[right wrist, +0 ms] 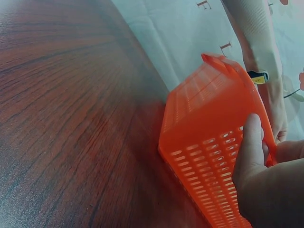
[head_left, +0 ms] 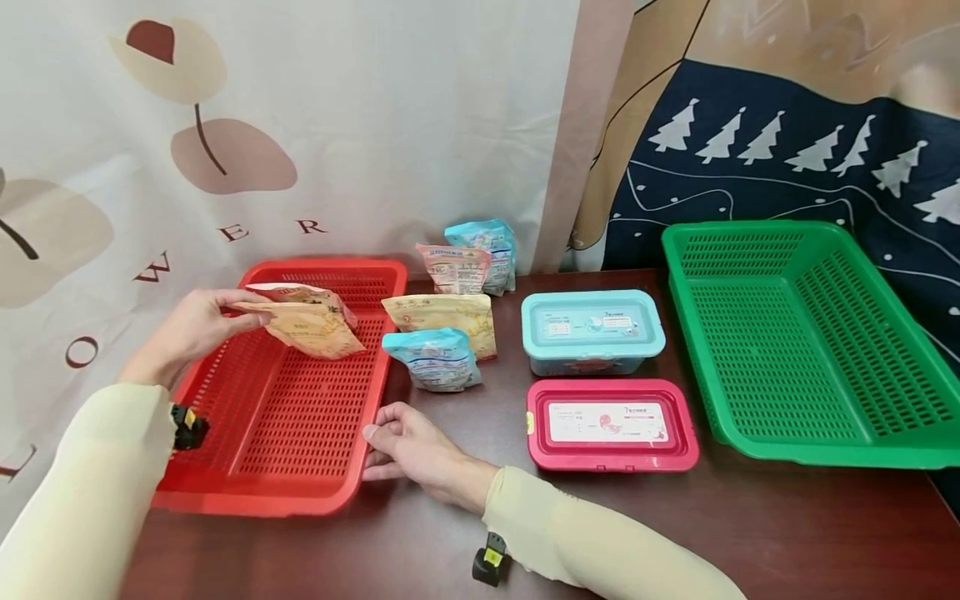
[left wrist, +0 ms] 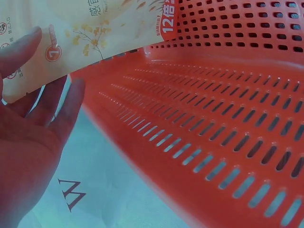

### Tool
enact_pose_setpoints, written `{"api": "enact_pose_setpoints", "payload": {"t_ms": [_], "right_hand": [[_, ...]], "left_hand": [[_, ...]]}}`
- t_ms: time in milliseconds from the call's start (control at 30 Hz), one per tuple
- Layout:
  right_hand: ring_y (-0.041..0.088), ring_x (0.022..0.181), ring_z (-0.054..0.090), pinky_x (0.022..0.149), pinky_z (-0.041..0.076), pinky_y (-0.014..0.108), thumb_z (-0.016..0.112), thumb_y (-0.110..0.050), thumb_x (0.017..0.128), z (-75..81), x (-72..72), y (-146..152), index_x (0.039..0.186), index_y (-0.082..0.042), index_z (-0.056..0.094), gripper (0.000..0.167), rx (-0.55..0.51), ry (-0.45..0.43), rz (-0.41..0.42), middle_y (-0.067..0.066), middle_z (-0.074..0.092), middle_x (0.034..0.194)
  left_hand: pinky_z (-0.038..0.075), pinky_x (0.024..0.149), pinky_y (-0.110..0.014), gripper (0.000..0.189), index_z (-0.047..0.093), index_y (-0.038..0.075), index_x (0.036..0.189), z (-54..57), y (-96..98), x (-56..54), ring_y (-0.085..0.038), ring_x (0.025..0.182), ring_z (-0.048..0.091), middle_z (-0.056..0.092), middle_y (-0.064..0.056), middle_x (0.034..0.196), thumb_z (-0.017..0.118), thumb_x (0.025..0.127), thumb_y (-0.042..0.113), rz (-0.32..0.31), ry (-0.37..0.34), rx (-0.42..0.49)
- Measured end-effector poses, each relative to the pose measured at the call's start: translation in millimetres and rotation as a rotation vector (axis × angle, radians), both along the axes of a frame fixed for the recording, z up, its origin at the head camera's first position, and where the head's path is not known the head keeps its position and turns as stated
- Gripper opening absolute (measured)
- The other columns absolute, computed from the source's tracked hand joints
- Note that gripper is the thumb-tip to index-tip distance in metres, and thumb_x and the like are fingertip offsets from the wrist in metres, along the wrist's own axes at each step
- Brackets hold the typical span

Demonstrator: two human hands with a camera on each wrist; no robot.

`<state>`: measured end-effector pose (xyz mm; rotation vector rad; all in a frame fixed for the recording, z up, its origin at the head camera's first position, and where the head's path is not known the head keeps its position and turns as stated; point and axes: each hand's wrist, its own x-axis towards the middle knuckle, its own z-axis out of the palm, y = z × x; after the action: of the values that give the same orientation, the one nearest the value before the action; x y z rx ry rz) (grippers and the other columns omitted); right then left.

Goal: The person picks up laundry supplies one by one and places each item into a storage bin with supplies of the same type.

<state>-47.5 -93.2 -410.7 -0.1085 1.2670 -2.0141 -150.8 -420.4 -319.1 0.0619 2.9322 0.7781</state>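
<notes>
My left hand (head_left: pixel 198 327) pinches a beige printed pouch (head_left: pixel 311 327) by its left end, over the red plastic basket (head_left: pixel 292 505). A second pouch (head_left: pixel 295 292) with a red and white edge shows behind it, at the same fingers. In the left wrist view, the beige pouch (left wrist: pixel 114 33) lies between thumb and fingers, above the slotted basket wall. My right hand (head_left: pixel 412 450) grips the basket's right rim near its front corner. The right wrist view shows the thumb and fingers of that hand at the rim of the basket (right wrist: pixel 204 142).
Right of the red basket stand a beige pouch (head_left: pixel 480 321), a blue pouch (head_left: pixel 438 358), a pink pouch (head_left: pixel 455 271) and another blue pouch (head_left: pixel 501 250). A light blue lidded box (head_left: pixel 592 343) and a pink lidded box (head_left: pixel 611 458) sit mid-table. A green basket (head_left: pixel 690 350) stands at the right.
</notes>
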Motion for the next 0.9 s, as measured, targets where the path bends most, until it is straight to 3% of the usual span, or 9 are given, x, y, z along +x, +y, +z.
{"api": "enact_pose_setpoints", "payload": {"t_ms": [200, 433, 567, 667, 700, 800, 900], "right_hand": [[0.015, 0.077, 0.066, 0.08, 0.062, 0.038, 0.055, -0.006, 0.106, -1.3, -0.6, -1, 0.111, -0.004, 0.051, 0.007, -0.009, -0.004, 0.003, 0.009, 0.066, 0.097], [0.015, 0.076, 0.066, 0.08, 0.062, 0.038, 0.055, -0.005, 0.106, -1.7, -0.9, -1, 0.111, -0.003, 0.051, 0.007, -0.008, -0.008, 0.004, 0.009, 0.065, 0.096], [0.014, 0.076, 0.066, 0.08, 0.062, 0.037, 0.055, -0.005, 0.106, -1.4, -0.8, -1, 0.111, -0.003, 0.052, 0.006, -0.008, -0.007, 0.007, 0.009, 0.065, 0.096], [0.014, 0.077, 0.066, 0.08, 0.062, 0.038, 0.055, -0.005, 0.106, -1.2, -0.6, -1, 0.111, -0.003, 0.051, 0.006, -0.012, -0.009, 0.01, 0.009, 0.065, 0.096], [0.014, 0.077, 0.066, 0.08, 0.062, 0.038, 0.055, -0.005, 0.106, -1.2, -0.5, -1, 0.111, -0.003, 0.052, 0.006, -0.012, -0.01, 0.011, 0.009, 0.065, 0.096], [0.015, 0.076, 0.066, 0.08, 0.062, 0.038, 0.054, -0.005, 0.107, -1.5, -0.5, -1, 0.111, -0.003, 0.051, 0.006, -0.012, -0.012, 0.01, 0.009, 0.065, 0.096], [0.015, 0.076, 0.065, 0.08, 0.062, 0.037, 0.055, -0.006, 0.106, -1.3, -0.5, -1, 0.111, -0.003, 0.052, 0.006, -0.009, -0.018, 0.008, 0.009, 0.065, 0.096]], "left_hand": [[0.045, 0.071, -0.025, 0.047, 0.067, 0.01, 0.136, 2.9, 1.1, 4.0, -0.018, 0.096, 0.055, 0.069, -0.013, 0.126, 0.077, 0.096, 0.033, 0.046, -0.053, 0.016], [0.047, 0.072, -0.022, 0.064, 0.054, 0.003, 0.146, 9.9, -2.6, 11.5, -0.037, 0.114, 0.051, 0.057, -0.028, 0.137, 0.078, 0.095, 0.033, 0.076, -0.06, 0.002], [0.054, 0.085, -0.043, 0.074, 0.044, 0.005, 0.154, 17.1, -4.6, 20.8, -0.052, 0.127, 0.048, 0.044, -0.03, 0.149, 0.076, 0.096, 0.036, 0.13, -0.054, 0.03], [0.049, 0.092, -0.065, 0.075, 0.04, 0.008, 0.158, 23.2, -6.2, 29.9, -0.057, 0.129, 0.045, 0.037, -0.031, 0.154, 0.072, 0.098, 0.039, 0.175, -0.011, 0.028], [0.049, 0.091, -0.066, 0.075, 0.039, 0.009, 0.159, 25.5, -5.9, 32.9, -0.057, 0.129, 0.044, 0.035, -0.03, 0.154, 0.071, 0.098, 0.04, 0.194, 0.003, 0.023], [0.053, 0.086, -0.045, 0.069, 0.044, 0.012, 0.157, 30.9, -2.2, 39.8, -0.05, 0.127, 0.046, 0.038, -0.023, 0.151, 0.067, 0.099, 0.041, 0.229, 0.077, 0.01], [0.047, 0.08, -0.018, 0.06, 0.052, 0.015, 0.152, 35.0, 7.7, 44.8, -0.024, 0.124, 0.05, 0.042, -0.014, 0.147, 0.069, 0.099, 0.038, 0.249, 0.184, 0.016]]}}
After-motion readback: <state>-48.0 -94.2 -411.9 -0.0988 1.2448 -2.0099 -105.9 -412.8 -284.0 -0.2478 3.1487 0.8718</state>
